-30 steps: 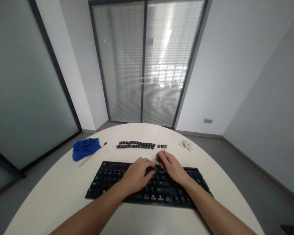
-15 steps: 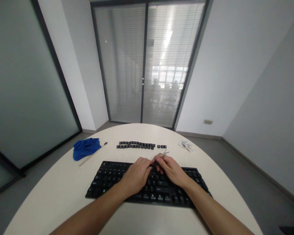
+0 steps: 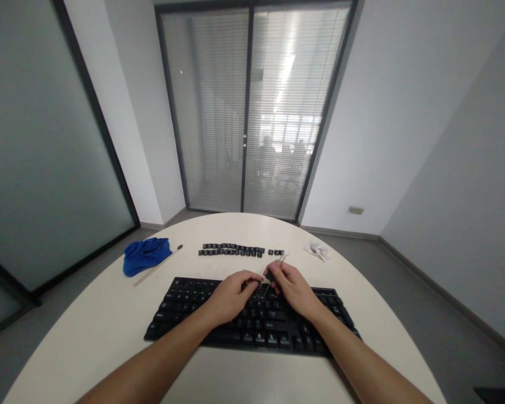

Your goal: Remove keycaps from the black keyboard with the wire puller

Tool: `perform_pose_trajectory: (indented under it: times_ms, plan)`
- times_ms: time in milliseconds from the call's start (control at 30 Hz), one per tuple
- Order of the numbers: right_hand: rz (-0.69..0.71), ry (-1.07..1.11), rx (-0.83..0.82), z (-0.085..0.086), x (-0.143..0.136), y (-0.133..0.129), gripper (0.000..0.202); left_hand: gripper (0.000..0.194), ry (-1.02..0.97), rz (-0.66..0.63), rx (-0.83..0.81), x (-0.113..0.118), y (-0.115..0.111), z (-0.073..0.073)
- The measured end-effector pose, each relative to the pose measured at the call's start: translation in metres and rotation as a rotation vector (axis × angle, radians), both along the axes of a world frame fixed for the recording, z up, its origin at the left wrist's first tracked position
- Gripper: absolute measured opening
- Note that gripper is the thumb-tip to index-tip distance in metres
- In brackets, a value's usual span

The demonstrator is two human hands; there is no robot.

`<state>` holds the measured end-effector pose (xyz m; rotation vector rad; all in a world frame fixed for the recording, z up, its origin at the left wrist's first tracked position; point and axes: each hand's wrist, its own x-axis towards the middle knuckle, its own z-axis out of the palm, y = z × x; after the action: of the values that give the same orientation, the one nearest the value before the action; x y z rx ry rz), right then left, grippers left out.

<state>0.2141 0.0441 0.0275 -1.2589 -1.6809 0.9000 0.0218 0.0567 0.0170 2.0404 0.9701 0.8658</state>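
My right hand (image 3: 292, 285) is closed around a keycap puller (image 3: 270, 276) with a dark middle. Its thin pale prongs stick out above the fingers, and fine wire shows below them over the upper part of the black keyboard (image 3: 273, 325). Just to the left, my left hand (image 3: 231, 294) is curled with thumb and forefinger close together by the wire end; whatever lies between those fingertips is too small to make out. Beyond the hands, loose black keycaps (image 3: 231, 249) lie in two uneven rows, with a short group at their right end.
A blue cloth (image 3: 147, 256) lies at the table's left, with a thin wooden-handled brush (image 3: 157, 266) beside it. A crumpled white tissue (image 3: 317, 251) rests at the right. The rounded pale table (image 3: 88, 331) ends before a glass partition with blinds (image 3: 219, 140).
My hands have drawn slightly apart at the fingertips. The puller has turned in my right hand, showing its dark middle and lower wire. The view has shifted a little.
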Motion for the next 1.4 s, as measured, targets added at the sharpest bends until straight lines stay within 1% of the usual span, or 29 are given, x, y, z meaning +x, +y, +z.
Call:
perform_pose_trajectory:
  times_ms: [100,200,267,367,500,633,767,933,1000,1033,1133,1200,1267,1400]
  plan:
    - [-0.049,-0.002,0.115,0.003,0.001,-0.001,0.047,0.021,-0.035,0.043,-0.023,0.000,0.001,-0.002]
    - [-0.115,0.062,0.264,0.010,0.001,-0.005,0.041,0.021,-0.066,0.067,-0.053,0.001,0.002,-0.002]
    - [-0.153,0.039,0.320,0.014,0.001,-0.007,0.037,0.021,-0.102,0.073,-0.080,0.001,0.003,-0.002]
    - [-0.161,-0.116,0.309,0.017,0.001,-0.010,0.035,0.020,-0.172,0.094,-0.132,0.001,0.004,-0.001]
    - [-0.123,-0.276,0.249,0.013,-0.001,-0.008,0.032,0.019,-0.239,0.117,-0.160,0.000,0.007,-0.001]
    - [-0.071,-0.317,0.232,0.008,-0.003,-0.007,0.030,0.019,-0.287,0.093,-0.178,0.000,0.009,-0.003]
    - [0.004,-0.333,0.223,0.008,-0.006,-0.009,0.026,0.016,-0.331,0.039,-0.207,0.000,0.011,-0.007]
    - [-0.019,-0.360,0.225,0.010,-0.007,-0.010,0.029,0.022,-0.348,0.061,-0.216,0.003,0.010,-0.009]
    - [-0.061,-0.387,0.216,0.011,-0.004,-0.008,0.030,0.023,-0.308,0.062,-0.178,0.002,0.006,-0.009]
    - [-0.090,-0.409,0.207,0.012,-0.001,-0.007,0.031,0.023,-0.254,0.059,-0.135,0.002,0.004,-0.009]
    - [-0.180,-0.520,0.184,0.013,0.009,-0.001,0.034,0.022,0.002,0.053,0.061,-0.001,-0.004,-0.007]
    - [-0.215,-0.621,0.179,0.012,0.016,0.003,0.034,0.023,0.147,0.050,0.171,-0.002,-0.009,-0.005]
    - [-0.236,-0.726,0.167,0.011,0.020,0.009,0.032,0.023,0.211,0.039,0.222,-0.003,-0.012,-0.002]
    - [-0.253,-0.938,0.126,0.010,0.022,0.025,0.028,0.021,0.231,0.023,0.239,-0.003,-0.013,0.001]
